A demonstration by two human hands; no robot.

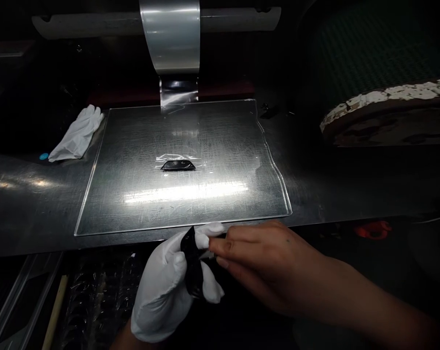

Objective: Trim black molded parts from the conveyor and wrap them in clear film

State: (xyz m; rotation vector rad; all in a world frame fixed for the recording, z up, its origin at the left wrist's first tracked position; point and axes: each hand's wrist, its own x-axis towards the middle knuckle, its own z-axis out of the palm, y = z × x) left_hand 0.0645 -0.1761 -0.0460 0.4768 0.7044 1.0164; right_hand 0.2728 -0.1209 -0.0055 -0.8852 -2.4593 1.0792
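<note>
2 hands observed at the near edge of the surface (316,197). Left hand (160,289): white-gloved, wrist (126,340) bare, thumb and fingers curled in a grip. Right hand (267,257): bare, back upward, fingers bent, fingertips beside the left fingers; grip at the tips not determinable. Right forearm (358,296) bare, slanting in from the right.

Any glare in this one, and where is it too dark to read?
Head view: a bright glare streak crosses the clear sheet; head view: the gloved left hand shows bright, but the black piece it holds keeps little detail, and the area below the bare right hand is nearly black.
</note>
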